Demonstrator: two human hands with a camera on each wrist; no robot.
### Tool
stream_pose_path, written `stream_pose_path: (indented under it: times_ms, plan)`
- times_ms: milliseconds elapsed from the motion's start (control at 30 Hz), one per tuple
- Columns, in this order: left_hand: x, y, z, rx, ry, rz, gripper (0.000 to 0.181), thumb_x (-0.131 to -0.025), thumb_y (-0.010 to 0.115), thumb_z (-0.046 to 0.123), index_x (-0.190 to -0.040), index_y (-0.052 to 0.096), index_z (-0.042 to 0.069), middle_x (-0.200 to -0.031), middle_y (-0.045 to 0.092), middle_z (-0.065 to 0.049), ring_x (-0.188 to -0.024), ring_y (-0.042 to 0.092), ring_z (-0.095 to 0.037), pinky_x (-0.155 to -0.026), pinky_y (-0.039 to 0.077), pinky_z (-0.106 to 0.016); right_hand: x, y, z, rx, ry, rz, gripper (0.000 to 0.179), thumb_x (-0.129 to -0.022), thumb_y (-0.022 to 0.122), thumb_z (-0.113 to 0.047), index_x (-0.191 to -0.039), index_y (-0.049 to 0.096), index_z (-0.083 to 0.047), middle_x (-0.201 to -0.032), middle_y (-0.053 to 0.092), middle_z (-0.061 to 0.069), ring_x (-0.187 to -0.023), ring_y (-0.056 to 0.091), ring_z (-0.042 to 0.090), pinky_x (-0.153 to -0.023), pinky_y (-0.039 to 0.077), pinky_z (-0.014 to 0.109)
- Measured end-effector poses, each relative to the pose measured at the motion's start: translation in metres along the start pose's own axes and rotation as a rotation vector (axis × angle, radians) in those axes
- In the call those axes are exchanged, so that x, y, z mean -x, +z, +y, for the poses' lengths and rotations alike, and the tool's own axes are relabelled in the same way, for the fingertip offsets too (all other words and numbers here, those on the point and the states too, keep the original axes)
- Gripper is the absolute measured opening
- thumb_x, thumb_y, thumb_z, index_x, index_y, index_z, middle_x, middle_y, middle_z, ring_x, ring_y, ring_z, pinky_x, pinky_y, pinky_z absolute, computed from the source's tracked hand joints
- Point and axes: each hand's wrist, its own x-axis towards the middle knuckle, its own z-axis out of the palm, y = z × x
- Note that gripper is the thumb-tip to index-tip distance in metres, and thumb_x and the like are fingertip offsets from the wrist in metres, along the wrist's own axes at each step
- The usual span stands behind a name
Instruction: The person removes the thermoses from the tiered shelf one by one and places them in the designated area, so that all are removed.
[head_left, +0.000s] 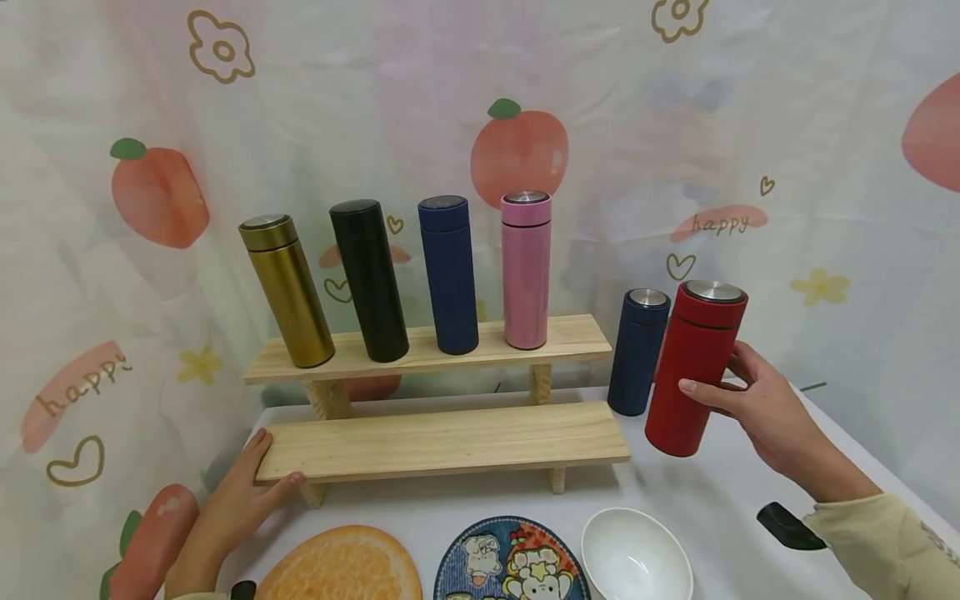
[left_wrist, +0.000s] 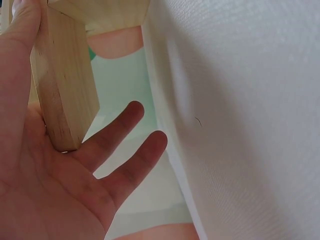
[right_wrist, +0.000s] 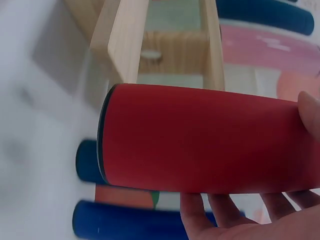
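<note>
My right hand (head_left: 772,417) grips a red thermos flask (head_left: 693,375) with a steel-topped lid, thumb on the near side and fingers behind. The flask leans a little, its base apart from the table in the right wrist view. Just left of it stands a dark blue flask (head_left: 637,354); the right wrist view shows a second blue flask (right_wrist: 130,220) nearby. My left hand (head_left: 232,504) holds the left end of the lower wooden shelf (head_left: 450,442), thumb at the front edge. In the left wrist view two of its fingers (left_wrist: 140,165) stick out straight, off the wood.
On the upper shelf (head_left: 570,337) stand a gold flask (head_left: 288,292), a black flask (head_left: 369,283), a blue flask (head_left: 450,279) and a pink flask (head_left: 527,275). In front lie an orange round mat (head_left: 341,567), a cartoon mat (head_left: 513,567) and a white bowl (head_left: 637,554). A printed curtain hangs behind.
</note>
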Motion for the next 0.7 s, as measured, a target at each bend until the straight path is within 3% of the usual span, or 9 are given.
stream_pose_path:
  times_ms: [200,300,467,700]
  plan:
    - [0.000,-0.002,0.000,0.005,0.008,0.002,0.103,-0.101,0.074,0.048,-0.165,0.020,-0.012,-0.172,0.015,-0.034,-0.152,0.021,-0.061,-0.112,0.028,-0.076,0.002,-0.025,0.015,0.057,-0.006,0.045,0.080,-0.108,0.067,-0.024,-0.169,0.018,-0.006,-0.148,0.041,0.007,-0.114,0.056,0.013,-0.083,0.056,0.019]
    - [0.000,-0.003,0.001,0.003,0.017,0.008,0.103,-0.100,0.074,0.047,-0.165,0.021,-0.013,-0.171,0.016,-0.035,-0.152,0.022,-0.061,-0.113,0.028,-0.076,0.002,-0.035,0.022,0.058,-0.015,0.066,0.074,-0.108,0.067,-0.021,-0.166,0.023,-0.008,-0.140,0.044,-0.004,-0.110,0.056,0.003,-0.082,0.056,0.019]
    - [0.000,-0.002,0.001,0.005,0.024,0.013,0.102,-0.100,0.075,0.045,-0.164,0.021,-0.013,-0.171,0.017,-0.036,-0.152,0.022,-0.061,-0.113,0.028,-0.076,0.000,-0.047,0.032,0.046,-0.001,0.104,0.070,-0.107,0.068,-0.019,-0.164,0.027,-0.009,-0.129,0.046,-0.018,-0.108,0.056,-0.001,-0.080,0.056,0.018]
    - [0.001,-0.002,0.004,0.006,0.014,0.007,0.103,-0.100,0.074,0.047,-0.165,0.020,-0.012,-0.171,0.016,-0.035,-0.152,0.022,-0.060,-0.113,0.027,-0.076,-0.005,-0.064,0.044,0.052,0.069,0.144,0.076,-0.107,0.070,-0.023,-0.163,0.023,-0.002,-0.128,0.045,-0.016,-0.102,0.055,-0.004,-0.078,0.056,0.017]
